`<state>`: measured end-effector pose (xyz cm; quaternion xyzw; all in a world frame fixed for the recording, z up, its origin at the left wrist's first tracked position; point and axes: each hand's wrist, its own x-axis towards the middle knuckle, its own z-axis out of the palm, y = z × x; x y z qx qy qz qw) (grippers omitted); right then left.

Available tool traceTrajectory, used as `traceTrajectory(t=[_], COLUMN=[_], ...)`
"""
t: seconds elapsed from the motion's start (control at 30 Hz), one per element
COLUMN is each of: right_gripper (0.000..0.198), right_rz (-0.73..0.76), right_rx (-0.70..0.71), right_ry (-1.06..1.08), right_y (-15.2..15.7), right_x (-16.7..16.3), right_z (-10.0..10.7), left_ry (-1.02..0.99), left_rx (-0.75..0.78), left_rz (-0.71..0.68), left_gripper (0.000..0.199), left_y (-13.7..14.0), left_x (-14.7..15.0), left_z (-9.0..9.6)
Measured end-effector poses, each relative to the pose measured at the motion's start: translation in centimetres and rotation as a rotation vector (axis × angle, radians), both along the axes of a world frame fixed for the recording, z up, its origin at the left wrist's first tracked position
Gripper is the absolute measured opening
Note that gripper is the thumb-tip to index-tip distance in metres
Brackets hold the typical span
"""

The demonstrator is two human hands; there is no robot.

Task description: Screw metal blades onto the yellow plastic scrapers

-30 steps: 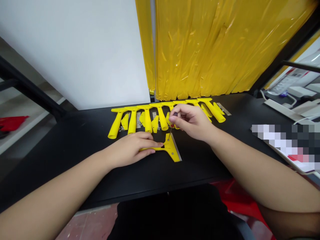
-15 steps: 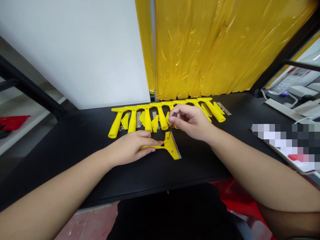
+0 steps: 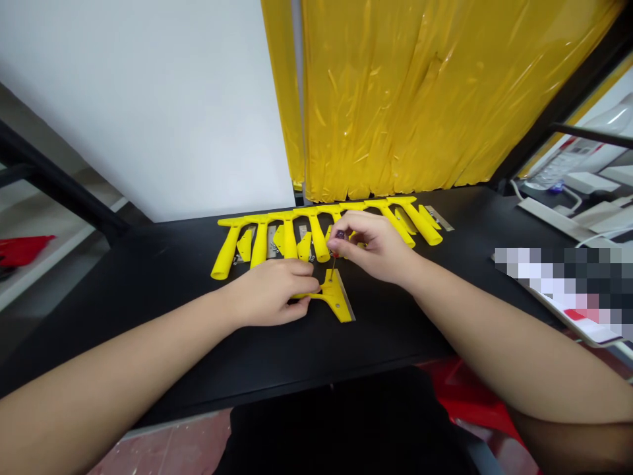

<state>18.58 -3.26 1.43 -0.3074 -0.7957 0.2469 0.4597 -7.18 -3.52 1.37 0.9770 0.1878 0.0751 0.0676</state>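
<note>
A yellow scraper [image 3: 335, 298] lies on the black table with its metal blade edge facing right. My left hand [image 3: 277, 291] is closed around the scraper's handle, most of which the fingers hide. Between the fingertips of my right hand [image 3: 368, 243] is a small screwdriver [image 3: 333, 262] with a dark, reddish handle. It stands nearly upright, its tip at the upper screw on the scraper head. A second screw [image 3: 338, 305] shows lower on the head. Just behind my hands runs a row of yellow scraper handles [image 3: 225, 254], with small yellow plates [image 3: 244, 245], blades and loose screws between them.
Yellow plastic sheeting [image 3: 376, 99] and a white panel [image 3: 163, 105] stand behind the black table [image 3: 277, 356]. On the right are a partly pixelated flat object [image 3: 568, 290] and a clear bottle [image 3: 558, 165]. A red item [image 3: 24, 254] sits on the left shelf.
The fingers of my left hand have drawn in closer around the scraper's handle. My right hand still has the screwdriver on the same screw. The whole view has shifted slightly.
</note>
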Motion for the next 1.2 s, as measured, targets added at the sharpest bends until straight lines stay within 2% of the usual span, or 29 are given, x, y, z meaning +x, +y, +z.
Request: traceTrajectory(t=[0.13, 0.2, 0.43, 0.77, 0.93, 1.07, 1.2], right_gripper=[0.025, 0.029, 0.038, 0.038, 0.033, 0.031, 0.030], right_rz=[0.034, 0.037, 0.094, 0.210, 0.324, 0.430, 0.423], right_rx=[-0.182, -0.228, -0.216, -0.325, -0.396, -0.517, -0.675], right_ry=[0.185, 0.255, 0.305, 0.316, 0.314, 0.359, 0.593], right_y=[0.4, 0.5, 0.8, 1.5, 1.7, 1.2, 0.1], right_x=[-0.2, -0.3, -0.1, 0.6, 0.8, 0.2, -1.5], right_z=[-0.6, -0.9, -0.9, -0.6, -0.6, -0.7, -0.7], left_ry=[-0.052, -0.069, -0.101, -0.111, -0.108, -0.091, -0.091], left_rx=[-0.025, -0.061, -0.127, -0.068, -0.059, -0.054, -0.035], left_rz=[0.030, 0.037, 0.063, 0.066, 0.061, 0.070, 0.076], left_gripper=[0.017, 0.017, 0.016, 0.021, 0.020, 0.019, 0.018], left_y=[-0.3, -0.5, -0.5, -0.4, -0.4, -0.5, -0.6], left_x=[0.3, 0.2, -0.1, -0.2, -0.2, -0.1, -0.1], left_z=[-0.5, -0.6, -0.7, -1.2, -1.2, -1.0, -1.0])
